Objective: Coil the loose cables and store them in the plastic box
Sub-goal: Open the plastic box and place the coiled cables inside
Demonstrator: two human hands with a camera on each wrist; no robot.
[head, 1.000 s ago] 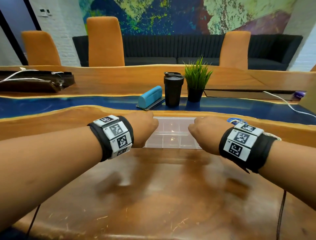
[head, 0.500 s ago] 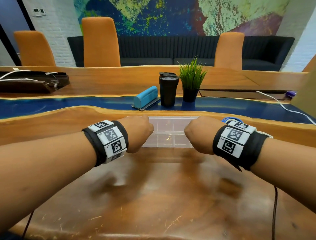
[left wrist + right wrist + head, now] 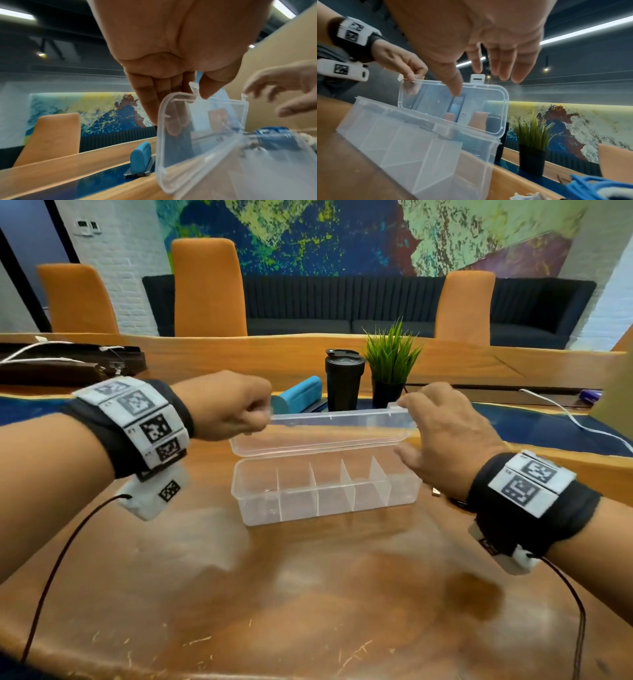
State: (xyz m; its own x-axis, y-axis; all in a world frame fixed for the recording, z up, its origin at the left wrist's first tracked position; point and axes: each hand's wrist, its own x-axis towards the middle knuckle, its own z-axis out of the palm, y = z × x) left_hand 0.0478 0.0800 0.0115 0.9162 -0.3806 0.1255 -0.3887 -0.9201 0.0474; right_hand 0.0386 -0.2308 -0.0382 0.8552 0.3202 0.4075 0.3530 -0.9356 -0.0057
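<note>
There, lid [image 3: 325,428] (raised) in left grip [image 3: 227,409]

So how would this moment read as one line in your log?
step: opening plastic box | lid: raised, hinged at back | left hand: pinches lid latch | right hand: open at lid | compartments: no cables

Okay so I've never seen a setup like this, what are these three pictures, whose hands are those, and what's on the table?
A person wears three cameras: one on the head, one on each wrist. The head view looks down at both hands; the wrist views look along the fingers. On the wooden table stands a clear plastic box with dividers, nothing in it yet. The left hand pinches a latch tab on the box's lid, which stands raised. The right hand is open at the lid's other end. A blue cable lies beside the box. Behind are a black cup and a potted plant.
</note>
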